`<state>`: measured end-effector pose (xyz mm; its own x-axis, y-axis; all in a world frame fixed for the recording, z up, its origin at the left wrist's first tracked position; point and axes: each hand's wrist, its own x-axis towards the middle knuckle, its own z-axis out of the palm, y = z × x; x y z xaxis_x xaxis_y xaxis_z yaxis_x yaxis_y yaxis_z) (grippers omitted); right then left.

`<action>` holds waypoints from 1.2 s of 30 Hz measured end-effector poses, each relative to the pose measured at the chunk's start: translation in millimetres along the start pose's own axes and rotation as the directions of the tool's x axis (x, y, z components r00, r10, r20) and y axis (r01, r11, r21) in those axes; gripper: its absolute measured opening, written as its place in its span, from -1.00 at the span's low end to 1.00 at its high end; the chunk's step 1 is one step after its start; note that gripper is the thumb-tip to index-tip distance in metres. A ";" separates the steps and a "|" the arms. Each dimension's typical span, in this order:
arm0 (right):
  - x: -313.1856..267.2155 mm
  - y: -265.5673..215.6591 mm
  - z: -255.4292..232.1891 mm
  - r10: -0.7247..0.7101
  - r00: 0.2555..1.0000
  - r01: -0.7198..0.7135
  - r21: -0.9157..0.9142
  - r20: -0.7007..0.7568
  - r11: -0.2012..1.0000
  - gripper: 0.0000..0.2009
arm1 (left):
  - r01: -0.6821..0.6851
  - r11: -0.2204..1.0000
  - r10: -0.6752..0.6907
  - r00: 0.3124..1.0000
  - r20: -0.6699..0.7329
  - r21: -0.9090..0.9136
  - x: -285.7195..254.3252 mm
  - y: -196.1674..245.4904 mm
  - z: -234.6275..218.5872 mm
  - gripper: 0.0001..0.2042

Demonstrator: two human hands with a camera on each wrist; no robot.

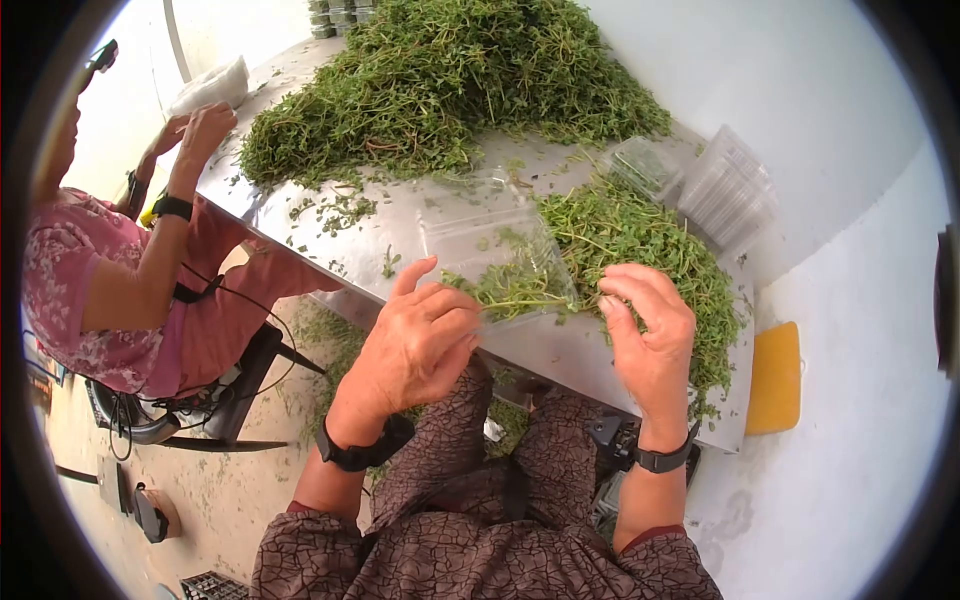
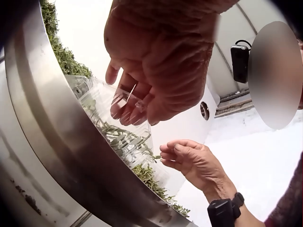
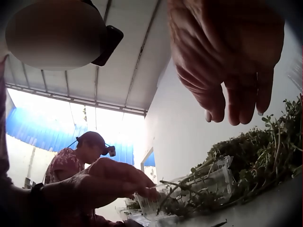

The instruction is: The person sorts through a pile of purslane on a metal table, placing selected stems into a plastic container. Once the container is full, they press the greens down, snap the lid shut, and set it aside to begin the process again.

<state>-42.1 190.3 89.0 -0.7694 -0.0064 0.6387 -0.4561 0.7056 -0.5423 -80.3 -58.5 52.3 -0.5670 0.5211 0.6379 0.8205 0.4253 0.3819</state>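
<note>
A clear plastic container (image 1: 480, 235) lies at the table's front edge with green sprigs (image 1: 520, 297) in its near part. My left hand (image 1: 415, 345) is at its near left corner; in the right wrist view the left hand (image 3: 111, 179) pinches the container's (image 3: 222, 177) edge. The left wrist view has the left hand (image 2: 156, 61) over the clear plastic. My right hand (image 1: 652, 345) is raised just right of the container, fingers bent and thumb apart from them. Nothing shows in the right hand (image 3: 232, 61) in its own wrist view. Loose greens (image 1: 640, 240) lie beyond it.
A large heap of greens (image 1: 450, 80) covers the back of the table (image 1: 345, 240). Stacked empty containers (image 1: 725, 190) stand at the right near the wall, above a yellow board (image 1: 775, 380). Another person (image 1: 110, 290) sits at the left beside a white bag (image 1: 215, 85).
</note>
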 end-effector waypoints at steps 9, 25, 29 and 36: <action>-3.6 -7.2 2.3 -0.111 0.993 0.113 -0.093 0.034 0.989 -0.78 | 0.026 0.999 -0.027 0.999 -0.041 -0.018 -4.3 0.9 3.0 -0.81; -37.2 -50.0 -103.5 -0.400 0.902 0.401 0.656 -0.162 0.639 -0.88 | 0.017 1.000 -0.017 0.996 -0.084 -0.011 -6.9 1.5 5.6 -0.80; -43.5 -109.4 -133.4 -0.567 0.818 0.453 0.717 -0.098 0.530 -0.65 | -0.002 1.000 0.002 0.998 -0.062 -0.001 -2.1 2.8 5.9 -0.80; -41.2 -125.3 -136.0 -0.782 0.548 0.632 0.759 -0.297 0.155 -0.82 | -0.019 1.000 0.020 0.998 -0.066 0.015 -0.9 2.3 7.3 -0.84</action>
<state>107.6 198.5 204.8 0.0678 -0.3449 0.9362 -0.8966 -0.4326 -0.0945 -78.4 -52.6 47.7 -0.5447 0.4794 0.6881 0.8299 0.4261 0.3600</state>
